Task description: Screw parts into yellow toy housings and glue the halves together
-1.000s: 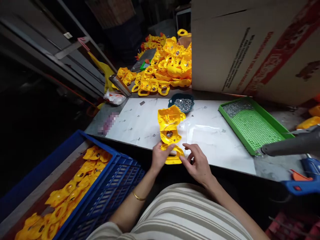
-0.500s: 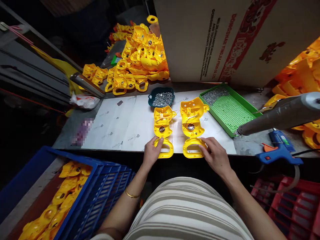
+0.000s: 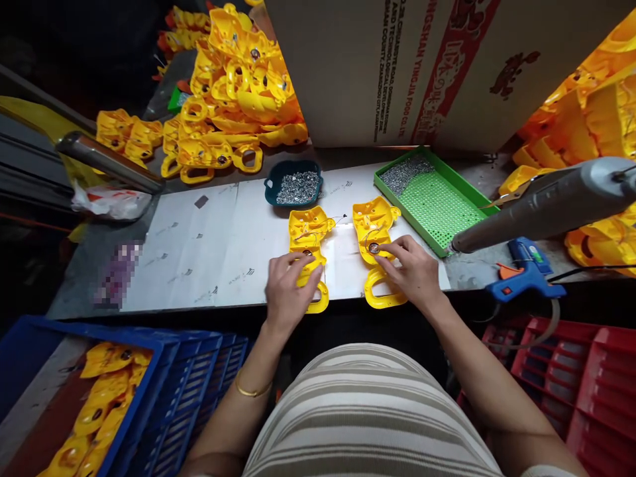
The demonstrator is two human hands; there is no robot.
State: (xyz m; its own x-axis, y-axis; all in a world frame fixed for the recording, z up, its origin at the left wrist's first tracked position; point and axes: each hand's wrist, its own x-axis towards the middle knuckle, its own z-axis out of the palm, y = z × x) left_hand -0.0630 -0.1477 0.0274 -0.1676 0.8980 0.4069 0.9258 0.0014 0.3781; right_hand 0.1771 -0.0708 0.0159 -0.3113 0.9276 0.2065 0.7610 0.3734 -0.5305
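Two yellow plastic shells with loop handles lie side by side on the white sheet, hollow side up, with thin wires and a round metal part in each. Over the middle of the left shell (image 3: 308,226) is my left hand (image 3: 289,289), its thumb and fingers apart around the round part. My right hand (image 3: 415,271) reaches over the right shell (image 3: 371,217), fingertips at its round metal part (image 3: 373,248) and thumb lower down. Neither shell is lifted. A wire end sticks out from the left shell towards the right one.
Behind the shells stand a dark green dish of screws (image 3: 294,187) and a green tray (image 3: 447,199). A grey electric screwdriver (image 3: 536,202) and a blue glue gun (image 3: 527,275) are at the right. A cardboard box (image 3: 342,79), yellow piles (image 3: 243,86) and a blue crate (image 3: 163,391) surround the table.
Both hands have left the loop handles and moved up over the round parts of the shells. The view has shifted, so the table's objects appear further left.
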